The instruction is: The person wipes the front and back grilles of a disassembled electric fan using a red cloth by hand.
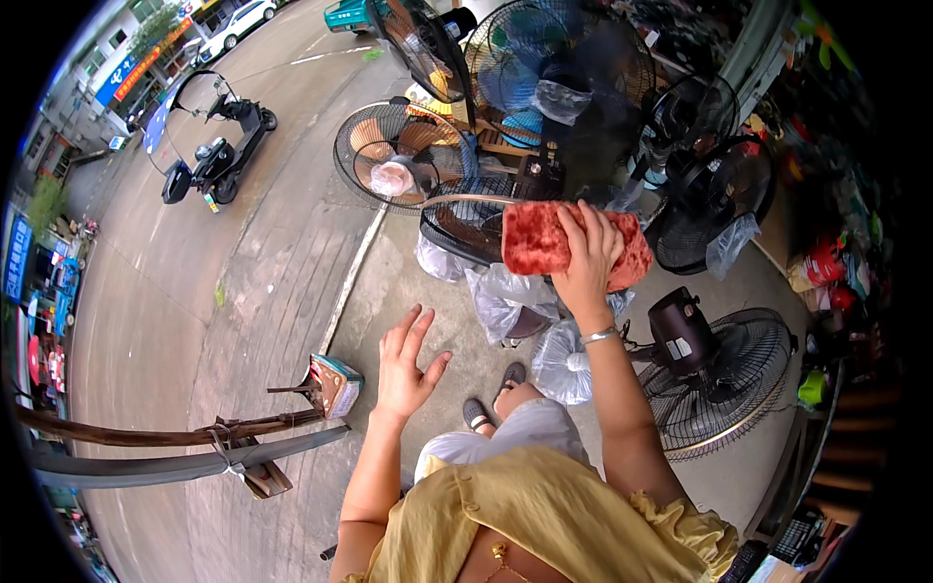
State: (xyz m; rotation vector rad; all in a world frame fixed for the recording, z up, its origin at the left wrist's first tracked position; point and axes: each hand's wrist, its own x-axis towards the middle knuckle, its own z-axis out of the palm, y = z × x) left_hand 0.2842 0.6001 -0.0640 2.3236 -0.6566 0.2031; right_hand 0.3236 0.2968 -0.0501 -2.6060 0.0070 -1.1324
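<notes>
My right hand (pixel 587 255), with a silver bangle at the wrist, has its fingers over the top of a red plush rectangular pad (pixel 536 239) and grips it. The pad is fuzzy and mottled, and its exact kind is unclear. It is in front of a black fan lying low (pixel 457 228). My left hand (pixel 404 365) is raised in the air with its fingers apart and nothing in it. Below the pad are clear plastic bags (pixel 505 296), and a bagged fan part (pixel 562 361) stands near my feet.
Several stand fans crowd the far side, among them a wire-caged fan (pixel 394 155) and a dark fan (pixel 714 204). Another fan (pixel 719 374) lies at my right. A wooden pole (pixel 165 434) and a small box (pixel 335 386) are at left. A scooter (pixel 222 146) stands on the road.
</notes>
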